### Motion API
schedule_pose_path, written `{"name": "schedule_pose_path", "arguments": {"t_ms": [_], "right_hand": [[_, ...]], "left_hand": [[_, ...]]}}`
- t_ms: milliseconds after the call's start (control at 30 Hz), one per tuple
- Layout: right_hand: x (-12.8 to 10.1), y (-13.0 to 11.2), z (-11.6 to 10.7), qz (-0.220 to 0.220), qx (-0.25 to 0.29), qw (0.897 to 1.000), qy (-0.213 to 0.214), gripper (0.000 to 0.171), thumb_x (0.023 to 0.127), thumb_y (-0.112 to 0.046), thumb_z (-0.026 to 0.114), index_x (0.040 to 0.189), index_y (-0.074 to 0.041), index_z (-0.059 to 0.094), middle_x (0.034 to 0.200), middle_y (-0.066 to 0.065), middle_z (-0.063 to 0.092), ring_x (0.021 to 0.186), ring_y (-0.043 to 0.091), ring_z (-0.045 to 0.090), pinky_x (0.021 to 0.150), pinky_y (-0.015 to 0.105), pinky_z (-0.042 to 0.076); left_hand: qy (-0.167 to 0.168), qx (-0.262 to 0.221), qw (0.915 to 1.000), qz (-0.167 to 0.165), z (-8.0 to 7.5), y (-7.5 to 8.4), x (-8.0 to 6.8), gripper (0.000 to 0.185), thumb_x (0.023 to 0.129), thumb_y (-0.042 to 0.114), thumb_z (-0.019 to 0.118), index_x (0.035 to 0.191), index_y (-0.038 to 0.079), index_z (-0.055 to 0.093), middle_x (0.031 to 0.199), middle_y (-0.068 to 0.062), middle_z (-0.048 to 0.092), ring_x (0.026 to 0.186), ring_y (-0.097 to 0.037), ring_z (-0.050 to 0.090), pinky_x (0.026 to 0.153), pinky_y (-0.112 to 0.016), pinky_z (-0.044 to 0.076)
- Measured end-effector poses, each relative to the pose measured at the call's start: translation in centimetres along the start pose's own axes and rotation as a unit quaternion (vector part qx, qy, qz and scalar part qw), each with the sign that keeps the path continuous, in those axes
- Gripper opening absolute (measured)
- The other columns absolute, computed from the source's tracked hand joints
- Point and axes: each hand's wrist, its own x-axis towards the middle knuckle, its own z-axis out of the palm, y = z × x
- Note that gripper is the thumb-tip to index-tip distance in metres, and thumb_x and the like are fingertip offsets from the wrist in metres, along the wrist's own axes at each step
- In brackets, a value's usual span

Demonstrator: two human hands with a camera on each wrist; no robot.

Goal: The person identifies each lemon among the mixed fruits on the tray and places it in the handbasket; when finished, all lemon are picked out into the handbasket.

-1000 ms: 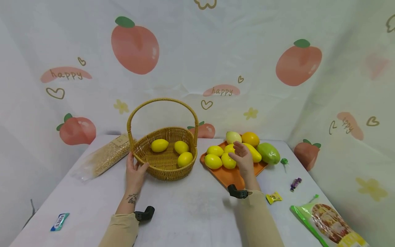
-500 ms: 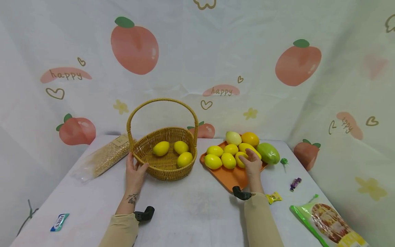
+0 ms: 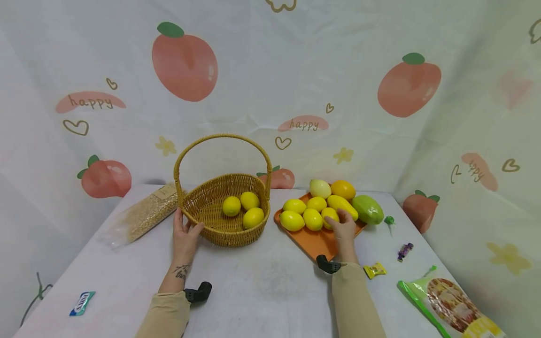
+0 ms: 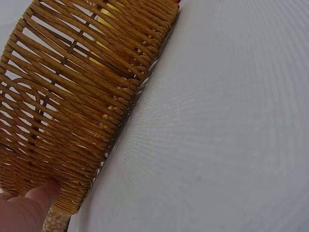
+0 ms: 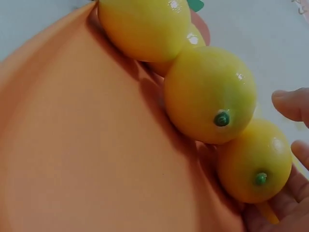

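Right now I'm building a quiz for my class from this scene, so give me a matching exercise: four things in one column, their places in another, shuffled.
Things:
1. left hand
2. right hand
3. green fruit
4. blue packet

Places:
A. far right edge of the orange tray
B. near left corner of the table
C. against a lemon on the tray
D. on the wicker basket wall

Pairs: 1-D, 2-C, 3-A, 4-B
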Motion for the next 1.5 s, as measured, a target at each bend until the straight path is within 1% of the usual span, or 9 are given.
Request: {"name": "schedule_pose_path", "arguments": {"t_ms": [233, 533, 800, 933, 1100, 1167, 1300, 1400, 1500], "right_hand": [[0.4, 0.3, 0.3, 0.01, -0.03, 0.999, -0.008, 0.064, 0.077, -0.003, 0.067, 0.135, 0.002, 0.04, 0.141, 0.019, 0.036, 0.128, 0.029, 0.032, 0.111, 0.042, 0.029], [0.3, 0.1, 0.3, 0.018, -0.055, 0.998, -0.013, 0.068, 0.072, 0.002, 0.061, 0.137, 0.002, 0.039, 0.142, 0.022, 0.035, 0.123, 0.031, 0.033, 0.107, 0.045, 0.03], [0.6, 0.5, 0.9, 0.023, -0.096, 0.995, 0.011, 0.065, 0.077, -0.01, 0.068, 0.137, -0.003, 0.042, 0.142, 0.018, 0.036, 0.125, 0.031, 0.033, 0.106, 0.047, 0.034], [0.4, 0.4, 0.7, 0.013, -0.094, 0.995, 0.013, 0.063, 0.078, -0.008, 0.066, 0.136, 0.0, 0.043, 0.141, 0.021, 0.036, 0.123, 0.032, 0.035, 0.104, 0.047, 0.036], [-0.4, -1.0, -0.2, 0.001, -0.071, 0.997, 0.011, 0.062, 0.076, -0.001, 0.064, 0.135, 0.003, 0.044, 0.142, 0.022, 0.036, 0.126, 0.03, 0.034, 0.106, 0.045, 0.033], [-0.7, -1.9, -0.3, -0.009, -0.051, 0.999, -0.003, 0.062, 0.077, 0.0, 0.063, 0.136, 0.001, 0.044, 0.143, 0.02, 0.036, 0.127, 0.028, 0.034, 0.105, 0.041, 0.035], [-1.8, -3.7, 0.7, -0.029, 0.002, 0.998, -0.064, 0.058, 0.08, 0.003, 0.06, 0.136, -0.002, 0.044, 0.141, 0.014, 0.039, 0.119, 0.022, 0.037, 0.095, 0.027, 0.041], [-3.1, -5.1, 2.6, -0.04, 0.072, 0.99, -0.117, 0.056, 0.079, 0.009, 0.058, 0.133, 0.001, 0.044, 0.138, 0.014, 0.041, 0.11, 0.017, 0.043, 0.084, 0.017, 0.045], [-4.2, -5.9, 5.2, -0.054, 0.116, 0.977, -0.173, 0.055, 0.077, 0.011, 0.059, 0.13, 0.004, 0.046, 0.133, 0.015, 0.045, 0.102, 0.015, 0.048, 0.078, 0.015, 0.048]], "left_hand": [[0.003, 0.003, 1.0, 0.001, 0.1, 0.1, 0.0, 0.084, 0.089, 0.004, 0.052, 0.15, 0.022, -0.002, 0.156, 0.002, -0.004, 0.14, -0.03, 0.015, 0.11, -0.045, 0.028], [0.004, 0.004, 1.0, 0.001, 0.0, 0.0, -0.1, 0.084, 0.089, 0.003, 0.052, 0.15, 0.022, -0.002, 0.156, 0.003, -0.004, 0.14, -0.03, 0.015, 0.11, -0.044, 0.028], [0.009, 0.001, 1.0, 0.005, 0.0, -0.1, 0.1, 0.083, 0.088, 0.001, 0.052, 0.15, 0.019, 0.0, 0.156, 0.001, -0.002, 0.139, -0.03, 0.018, 0.11, -0.044, 0.029], [0.006, 0.002, 1.0, 0.004, 0.0, -0.1, 0.1, 0.083, 0.088, 0.001, 0.052, 0.15, 0.019, -0.001, 0.156, 0.0, -0.002, 0.139, -0.03, 0.018, 0.109, -0.043, 0.03], [-0.001, 0.013, 0.9999, 0.009, 0.1, 0.0, 0.0, 0.083, 0.089, 0.003, 0.052, 0.15, 0.021, -0.001, 0.156, 0.002, -0.002, 0.139, -0.031, 0.018, 0.108, -0.04, 0.032], [-0.001, 0.016, 0.9998, 0.013, 0.1, 0.0, 0.0, 0.082, 0.089, 0.003, 0.052, 0.15, 0.022, 0.0, 0.156, 0.002, -0.001, 0.139, -0.031, 0.019, 0.107, -0.036, 0.034], [0.002, 0.015, 0.9998, 0.01, 0.0, -0.1, 0.1, 0.082, 0.089, 0.003, 0.052, 0.15, 0.021, 0.0, 0.156, 0.002, 0.0, 0.138, -0.031, 0.02, 0.106, -0.032, 0.036], [0.004, 0.011, 0.9999, 0.005, 0.0, 0.1, 0.0, 0.083, 0.088, 0.002, 0.052, 0.15, 0.02, 0.0, 0.156, 0.001, -0.001, 0.139, -0.031, 0.019, 0.108, -0.037, 0.034], [0.005, 0.008, 0.9999, 0.004, 0.0, 0.2, 0.0, 0.083, 0.088, 0.001, 0.052, 0.15, 0.019, 0.0, 0.156, 0.0, -0.001, 0.139, -0.032, 0.018, 0.109, -0.042, 0.031]]}}
